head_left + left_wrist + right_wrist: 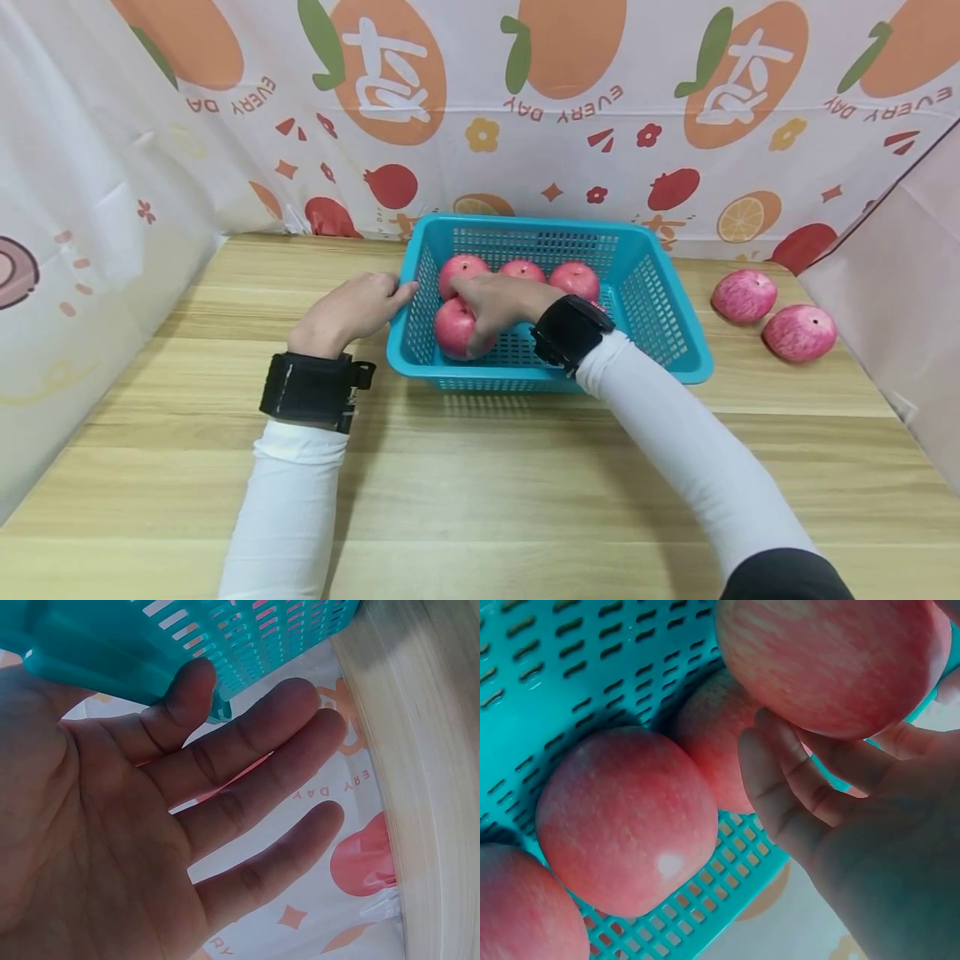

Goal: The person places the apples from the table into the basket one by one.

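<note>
Flanking the blue basket (495, 375) outside its right wall, two streaked pink fruits (745, 296) rest on the table (465, 500); other apples (573, 279) line its far side within. Your right hand (501, 302) is curled round the near-left apple (452, 327) inside the basket; your left hand (347, 310) pinches its left rim, remaining fingers (259, 870) nearly straight.

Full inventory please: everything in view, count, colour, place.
Plastic basket: 1, turquoise, on the table
Gripped apple: 1, red, front left in the basket
Other apples: at least 3, red, in the basket
Streaked fruits: 2, pink, right of the basket
Table: 1, light wood, underneath
Fruit-print cloth: 1 or more, white, behind the table
Upright surface: 1, pale, right of the table
Wristbands: 2, black, one per wrist
Sleeves: 2, mostly white, on forearms
Left hand: 1, holding the basket's left rim
Right hand: 1, on the gripped apple
</note>
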`<state>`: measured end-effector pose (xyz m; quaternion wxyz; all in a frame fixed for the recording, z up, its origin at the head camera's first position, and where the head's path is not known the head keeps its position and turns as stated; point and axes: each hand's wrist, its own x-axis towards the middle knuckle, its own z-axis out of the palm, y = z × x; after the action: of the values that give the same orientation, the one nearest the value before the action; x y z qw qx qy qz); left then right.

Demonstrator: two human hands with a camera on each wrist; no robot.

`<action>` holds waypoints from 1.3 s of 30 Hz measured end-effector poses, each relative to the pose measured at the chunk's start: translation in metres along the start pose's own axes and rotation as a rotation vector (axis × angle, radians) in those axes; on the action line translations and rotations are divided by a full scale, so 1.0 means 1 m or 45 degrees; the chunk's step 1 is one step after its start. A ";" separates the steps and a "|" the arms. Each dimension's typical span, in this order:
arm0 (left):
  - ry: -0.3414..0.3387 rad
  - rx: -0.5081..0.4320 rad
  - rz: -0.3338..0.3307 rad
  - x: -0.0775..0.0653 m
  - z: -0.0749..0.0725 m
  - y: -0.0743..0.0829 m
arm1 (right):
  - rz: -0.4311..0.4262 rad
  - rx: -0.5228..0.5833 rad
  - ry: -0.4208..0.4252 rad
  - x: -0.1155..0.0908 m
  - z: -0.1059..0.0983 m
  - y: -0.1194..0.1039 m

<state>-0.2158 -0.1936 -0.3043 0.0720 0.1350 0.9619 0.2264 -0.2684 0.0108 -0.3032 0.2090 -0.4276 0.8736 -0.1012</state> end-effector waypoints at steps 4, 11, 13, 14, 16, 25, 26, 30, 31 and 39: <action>-0.004 0.003 0.010 0.001 0.000 0.001 | 0.022 0.018 -0.030 0.002 0.002 -0.002; 0.000 0.004 0.023 0.000 -0.001 0.002 | 0.037 0.028 -0.045 0.006 0.004 -0.005; -0.004 0.002 0.023 0.000 -0.001 0.002 | 0.058 0.026 -0.059 0.007 0.004 -0.005; -0.007 -0.001 0.020 0.000 -0.001 0.002 | 0.070 0.022 -0.068 0.007 0.004 -0.006; -0.009 -0.004 0.017 0.000 -0.001 0.002 | 0.106 0.012 -0.096 0.007 0.005 -0.006; 0.009 -0.003 0.005 0.001 0.002 -0.001 | 0.237 -0.036 -0.283 0.013 0.009 -0.004; 0.010 -0.004 0.005 0.001 0.002 -0.001 | 0.240 -0.033 -0.303 0.013 0.009 -0.004; 0.009 -0.005 -0.005 0.002 0.002 -0.002 | 0.250 -0.038 -0.314 0.010 0.006 -0.008; 0.008 -0.004 -0.006 0.002 0.002 -0.001 | 0.250 -0.038 -0.312 0.009 0.006 -0.008; 0.005 0.017 0.008 0.002 0.001 -0.001 | 0.293 -0.038 -0.313 0.002 0.001 -0.014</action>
<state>-0.2174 -0.1935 -0.3056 0.0685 0.1380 0.9632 0.2204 -0.2589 0.0006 -0.2999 0.3183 -0.3368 0.8861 -0.0106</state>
